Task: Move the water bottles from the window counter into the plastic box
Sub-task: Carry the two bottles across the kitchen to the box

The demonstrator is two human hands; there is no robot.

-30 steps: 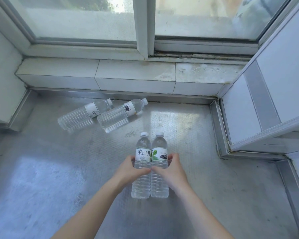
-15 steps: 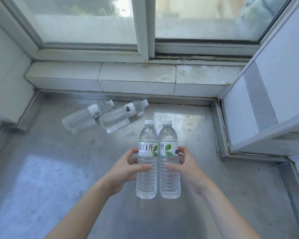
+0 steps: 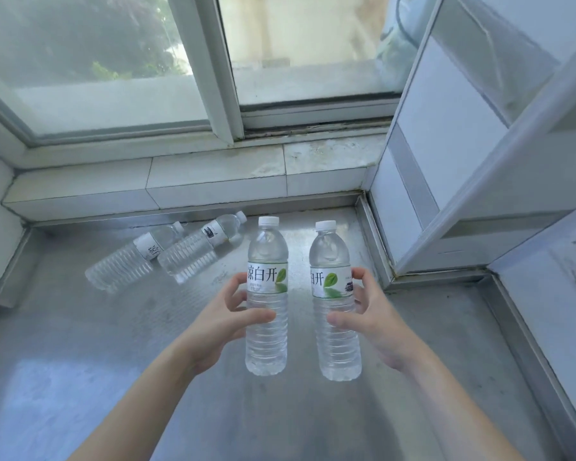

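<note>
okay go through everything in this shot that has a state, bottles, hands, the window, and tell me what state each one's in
left-hand bottle: upright, capped, held off the counter.
right-hand bottle: upright, capped, held, apart from the other.
left hand: closed around its bottle.
right hand: closed around its bottle.
far-left lying bottle: on its side on the counter, capped.
second lying bottle: on its side, capped, beside the first.
window: appears shut.

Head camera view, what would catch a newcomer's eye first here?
Two upright water bottles held up in the middle: the left hand grips the left bottle, the right hand grips the right bottle, with a gap between them. Behind them, two more bottles lie on their sides on the metal counter near the tiled sill. No plastic box is in view.
</note>
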